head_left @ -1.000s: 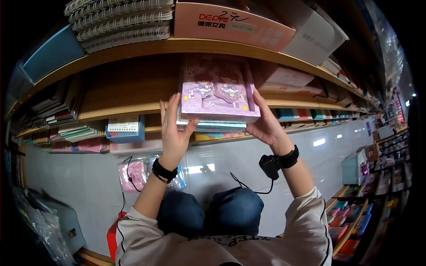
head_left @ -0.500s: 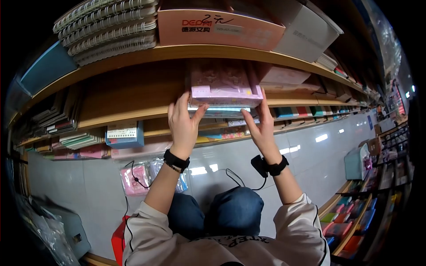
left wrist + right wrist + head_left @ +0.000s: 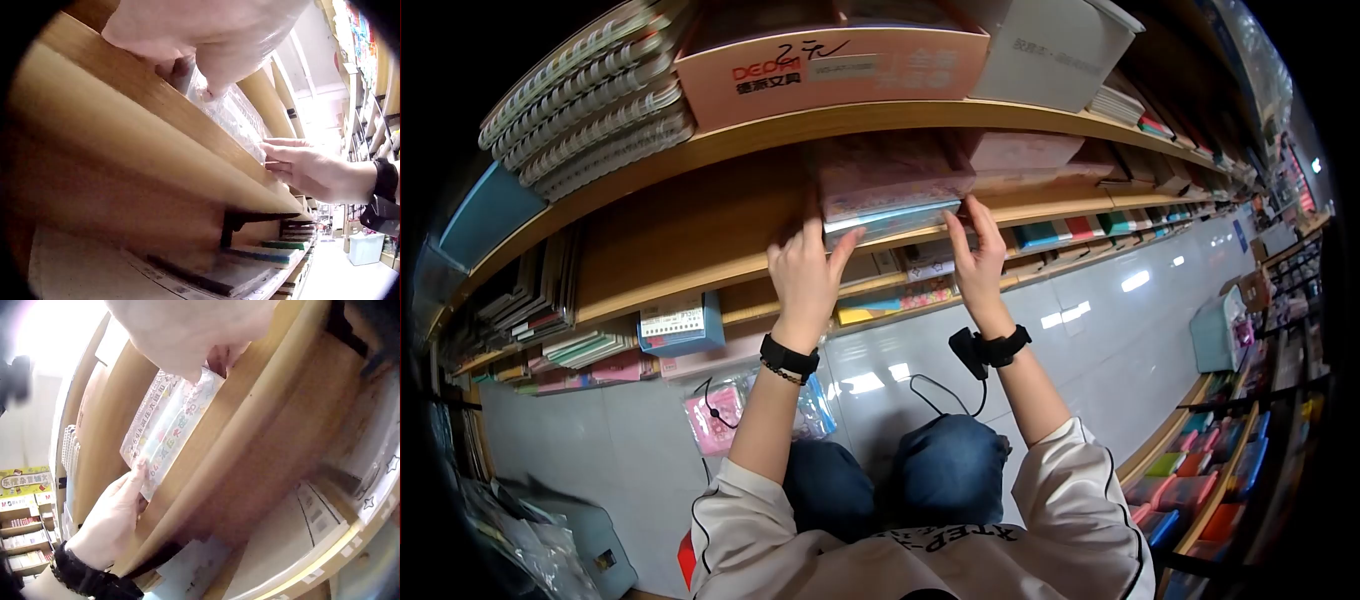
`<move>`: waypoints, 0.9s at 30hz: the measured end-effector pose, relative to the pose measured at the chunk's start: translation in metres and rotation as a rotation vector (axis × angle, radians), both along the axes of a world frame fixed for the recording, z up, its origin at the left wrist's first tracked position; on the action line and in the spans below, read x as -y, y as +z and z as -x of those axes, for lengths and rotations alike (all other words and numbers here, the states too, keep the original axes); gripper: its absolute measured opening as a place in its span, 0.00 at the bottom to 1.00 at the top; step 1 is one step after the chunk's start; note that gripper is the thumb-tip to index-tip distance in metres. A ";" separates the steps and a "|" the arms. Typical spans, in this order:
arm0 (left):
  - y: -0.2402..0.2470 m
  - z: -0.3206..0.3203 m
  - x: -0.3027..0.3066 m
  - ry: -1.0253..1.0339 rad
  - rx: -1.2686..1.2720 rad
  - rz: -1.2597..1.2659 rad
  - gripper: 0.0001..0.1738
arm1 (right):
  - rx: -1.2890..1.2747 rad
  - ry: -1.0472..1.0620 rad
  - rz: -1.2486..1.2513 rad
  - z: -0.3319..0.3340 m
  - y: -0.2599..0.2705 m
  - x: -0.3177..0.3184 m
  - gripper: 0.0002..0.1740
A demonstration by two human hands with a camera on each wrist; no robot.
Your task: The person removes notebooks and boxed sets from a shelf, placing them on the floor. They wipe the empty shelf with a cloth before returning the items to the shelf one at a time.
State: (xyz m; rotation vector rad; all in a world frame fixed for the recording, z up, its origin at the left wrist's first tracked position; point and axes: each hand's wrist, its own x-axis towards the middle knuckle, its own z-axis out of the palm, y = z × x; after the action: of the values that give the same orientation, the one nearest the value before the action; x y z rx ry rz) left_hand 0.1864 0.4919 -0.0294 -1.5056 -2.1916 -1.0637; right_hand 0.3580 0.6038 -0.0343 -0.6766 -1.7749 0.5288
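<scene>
A pink box (image 3: 895,190) lies on a light blue box (image 3: 895,221), both at the front of the middle shelf under the upper board. My left hand (image 3: 803,278) holds the stack's left front corner, thumb against the front and fingers along the side. At the right front corner my right hand (image 3: 980,265) grips with thumb in front and fingers round the side. Printed lettering runs along the front of the lower box (image 3: 178,437) in the right wrist view. Some of my right hand's fingertips are hidden behind the corner there.
Overhead, the upper shelf carries spiral notebooks (image 3: 590,110), an orange-pink carton (image 3: 830,75) and a grey-white box (image 3: 1055,60). A blue box (image 3: 685,325) stands on the lower shelf. Plastic-wrapped packets (image 3: 720,410) lie on the floor beside my knees.
Both boxes have moved away from me, deeper under the upper shelf, and sit lower. My hands went with them, the right one shifting from the side to the front corner.
</scene>
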 end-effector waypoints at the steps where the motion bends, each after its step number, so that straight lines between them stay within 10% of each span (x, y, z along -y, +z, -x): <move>1: 0.001 0.000 -0.001 -0.010 -0.004 0.002 0.31 | -0.004 -0.010 0.002 0.003 -0.001 0.001 0.18; 27: 0.009 0.015 -0.010 -0.092 0.219 0.064 0.32 | -0.110 -0.068 0.102 0.014 -0.010 -0.002 0.17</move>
State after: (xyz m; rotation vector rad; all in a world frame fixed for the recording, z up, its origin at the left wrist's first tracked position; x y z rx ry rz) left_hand 0.1714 0.5018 -0.0202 -1.5987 -2.3405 -1.2530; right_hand 0.3441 0.6062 -0.0444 -0.7621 -1.6252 0.6017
